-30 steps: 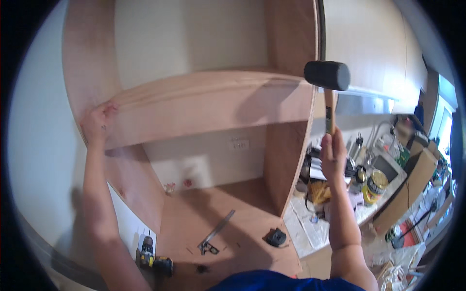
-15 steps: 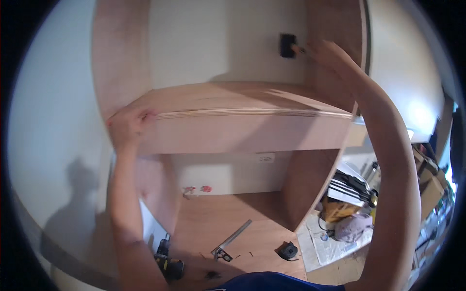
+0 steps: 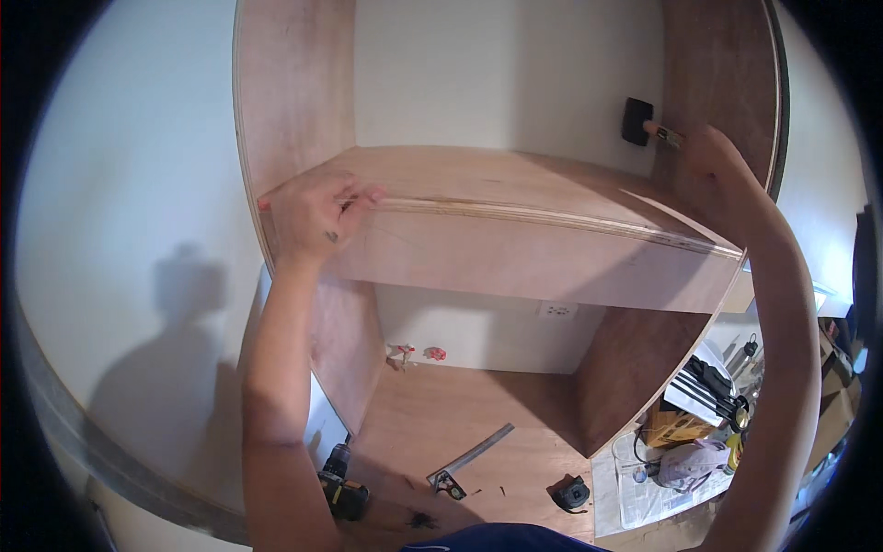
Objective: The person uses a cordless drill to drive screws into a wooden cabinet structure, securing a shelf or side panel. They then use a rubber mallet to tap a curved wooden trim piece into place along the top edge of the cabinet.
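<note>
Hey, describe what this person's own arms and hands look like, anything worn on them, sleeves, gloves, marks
Both arms are bare along their whole visible length: no sleeves, gloves, watch or rings show. The left hand has a small dark mark on its back, near the wrist. The right hand shows no marking that can be made out. A dark blue garment shows at the lower edge, between the forearms.
</note>
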The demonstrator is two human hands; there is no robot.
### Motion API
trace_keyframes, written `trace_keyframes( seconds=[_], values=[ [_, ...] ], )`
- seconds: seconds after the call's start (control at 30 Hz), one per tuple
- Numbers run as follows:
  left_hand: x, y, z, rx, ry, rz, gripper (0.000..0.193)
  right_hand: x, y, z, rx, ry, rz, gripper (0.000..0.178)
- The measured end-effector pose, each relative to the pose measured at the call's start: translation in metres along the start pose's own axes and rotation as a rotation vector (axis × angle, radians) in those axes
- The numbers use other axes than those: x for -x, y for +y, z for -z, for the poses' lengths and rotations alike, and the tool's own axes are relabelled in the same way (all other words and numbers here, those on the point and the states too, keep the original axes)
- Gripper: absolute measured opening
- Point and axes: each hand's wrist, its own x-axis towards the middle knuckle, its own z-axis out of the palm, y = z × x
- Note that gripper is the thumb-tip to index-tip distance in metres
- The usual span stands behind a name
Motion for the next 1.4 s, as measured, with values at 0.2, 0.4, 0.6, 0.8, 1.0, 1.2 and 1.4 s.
trace_keyframes(
  seconds=[0.2,0.4,0.6,0.8,1.0,1.2,1.4],
  values=[
    [0.01,-0.001,0.004,-0.094,0.14,-0.029,0.041,-0.005,-0.13,0.166,-0.772,0.464,0.13,0.019],
    [0.01,-0.003,0.0,0.009,0.237,-0.014,0.048,-0.055,-0.27,0.325,-0.737,0.345,0.142,0.025],
    [0.013,-0.005,0.002,0.051,0.094,0.075,0.048,-0.047,-0.311,0.361,-0.768,0.415,0.112,0.024],
    [0.013,-0.016,0.013,0.066,0.068,0.077,0.053,-0.058,-0.35,0.354,-0.659,0.324,0.203,0.025],
    [0.009,-0.005,-0.002,0.095,0.132,0.059,0.057,-0.068,-0.309,0.338,-0.737,0.22,0.276,0.025],
    [0.009,-0.009,0.004,0.071,0.148,0.041,0.048,0.001,-0.169,0.277,-1.082,0.115,-0.024,0.024],
    [0.009,0.005,-0.001,-0.001,0.084,0.117,0.042,0.037,-0.046,0.121,-0.444,0.135,-0.396,0.033]
  ],
)
